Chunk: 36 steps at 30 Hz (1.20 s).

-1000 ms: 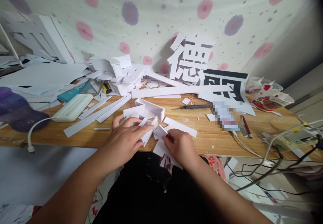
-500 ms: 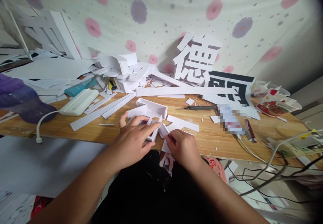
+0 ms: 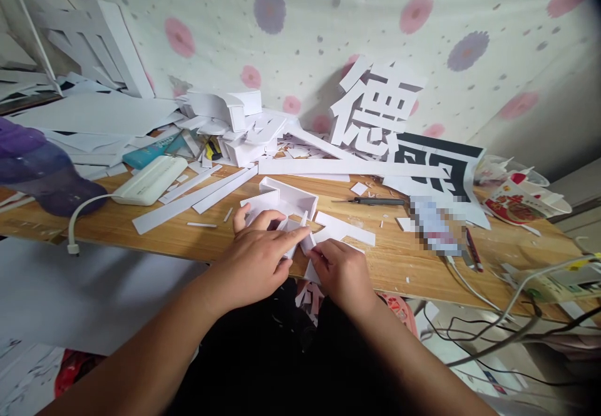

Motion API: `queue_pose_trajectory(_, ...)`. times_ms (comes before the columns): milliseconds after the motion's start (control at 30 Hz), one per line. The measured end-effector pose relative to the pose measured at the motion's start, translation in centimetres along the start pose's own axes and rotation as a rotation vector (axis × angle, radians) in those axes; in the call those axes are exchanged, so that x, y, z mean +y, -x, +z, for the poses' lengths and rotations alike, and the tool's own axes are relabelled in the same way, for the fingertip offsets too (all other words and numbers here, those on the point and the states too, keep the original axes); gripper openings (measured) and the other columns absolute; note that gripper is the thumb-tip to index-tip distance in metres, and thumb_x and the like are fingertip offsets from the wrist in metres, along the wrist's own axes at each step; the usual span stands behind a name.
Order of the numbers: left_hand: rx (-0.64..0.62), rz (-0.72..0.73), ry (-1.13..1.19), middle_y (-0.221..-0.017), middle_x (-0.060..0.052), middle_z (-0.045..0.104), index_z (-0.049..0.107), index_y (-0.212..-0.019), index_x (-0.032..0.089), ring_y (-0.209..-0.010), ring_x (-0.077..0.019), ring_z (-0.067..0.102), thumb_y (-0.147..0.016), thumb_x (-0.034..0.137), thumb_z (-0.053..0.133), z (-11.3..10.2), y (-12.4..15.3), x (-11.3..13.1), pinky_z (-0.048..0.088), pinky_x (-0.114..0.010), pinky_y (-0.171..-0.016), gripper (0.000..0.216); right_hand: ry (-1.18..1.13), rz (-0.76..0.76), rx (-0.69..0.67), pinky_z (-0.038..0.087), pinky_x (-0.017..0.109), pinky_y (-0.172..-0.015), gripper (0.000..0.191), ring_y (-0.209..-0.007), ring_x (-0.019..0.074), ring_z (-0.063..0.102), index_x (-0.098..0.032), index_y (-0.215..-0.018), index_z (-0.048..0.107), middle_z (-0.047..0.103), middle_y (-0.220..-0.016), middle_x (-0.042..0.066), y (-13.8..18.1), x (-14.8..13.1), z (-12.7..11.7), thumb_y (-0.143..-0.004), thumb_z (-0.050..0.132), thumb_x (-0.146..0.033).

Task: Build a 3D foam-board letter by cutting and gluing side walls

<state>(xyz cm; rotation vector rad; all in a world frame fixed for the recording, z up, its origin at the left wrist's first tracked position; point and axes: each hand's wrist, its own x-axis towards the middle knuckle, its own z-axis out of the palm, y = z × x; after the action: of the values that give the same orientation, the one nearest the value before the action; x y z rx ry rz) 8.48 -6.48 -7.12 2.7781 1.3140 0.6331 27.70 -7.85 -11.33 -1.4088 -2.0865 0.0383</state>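
My left hand lies on a white foam-board channel piece at the near edge of the wooden table, fingers curled over it and the index finger pressing its end. My right hand is closed in a pinch on a small white strip right against that end. A flat white angled piece rests just beyond my right hand. White offcuts hang over the table edge below my hands.
A dark craft knife lies behind my hands. Long white strips, a white power bank with cable, a heap of foam scraps, a cut-out character, snack packets and trailing cables surround the spot.
The view has shifted slightly, so everything sits further right and higher. My two hands have drawn closer together at the end of the channel piece, with the small strip held against it.
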Motion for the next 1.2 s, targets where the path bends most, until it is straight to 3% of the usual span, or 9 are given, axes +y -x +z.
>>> queue_pose_trajectory(267, -0.02, -0.044, 0.019, -0.098, -0.004, 0.069, 0.049, -0.133, 0.034, -0.119, -0.0259, 0.051, -0.077, 0.013, 0.055, -0.02, 0.04, 0.22, 0.002, -0.059, -0.112, 0.06, -0.045, 0.025, 0.011, 0.035, 0.022, -0.056, 0.022, -0.058, 0.0128, 0.056, -0.019, -0.066, 0.061, 0.061, -0.061, -0.001, 0.06, 0.13, 0.14, -0.087, 0.057, -0.022)
queue_pose_trajectory(633, -0.012, -0.07, 0.042, -0.109, -0.004, 0.069, 0.049, -0.131, 0.033, -0.121, -0.0258, 0.049, -0.078, 0.013, 0.053, 0.29, 0.23, 0.29, 0.006, -0.06, -0.11, 0.056, -0.057, 0.034, 0.046, 0.037, 0.022, -0.056, 0.021, -0.058, 0.0134, 0.057, -0.019, -0.065, 0.06, 0.061, -0.061, 0.0, 0.13, 0.08, 0.27, -0.086, 0.056, -0.023)
queue_pose_trajectory(833, -0.019, -0.059, 0.037, -0.101, -0.001, 0.07, 0.049, -0.129, 0.038, -0.12, -0.0264, 0.049, -0.078, 0.012, 0.051, 0.22, 0.13, 0.42, 0.012, -0.061, -0.106, 0.057, -0.062, 0.034, 0.019, 0.036, 0.023, -0.057, 0.021, -0.059, 0.0137, 0.056, -0.019, -0.068, 0.06, 0.06, -0.063, 0.0, 0.03, 0.13, 0.16, -0.088, 0.055, -0.023)
queue_pose_trajectory(1033, -0.024, -0.064, 0.033, -0.102, -0.003, 0.07, 0.049, -0.128, 0.035, -0.121, -0.0257, 0.048, -0.078, 0.013, 0.052, 0.22, 0.19, 0.4, 0.014, -0.06, -0.106, 0.055, -0.124, 0.074, -0.008, 0.036, 0.022, -0.058, 0.021, -0.061, 0.0134, 0.055, -0.018, -0.07, 0.061, 0.06, -0.065, 0.0, 0.01, 0.15, -0.03, -0.089, 0.053, -0.024)
queue_pose_trajectory(1200, -0.013, -0.09, 0.037, -0.111, -0.006, 0.068, 0.049, -0.129, 0.031, -0.122, -0.0249, 0.048, -0.078, 0.014, 0.052, 0.27, 0.25, 0.38, 0.014, -0.058, -0.107, 0.054, -0.109, 0.041, 0.052, 0.036, 0.023, -0.057, 0.02, -0.058, 0.0132, 0.053, -0.018, -0.07, 0.059, 0.058, -0.063, 0.001, 0.06, 0.04, -0.14, -0.088, 0.052, -0.023)
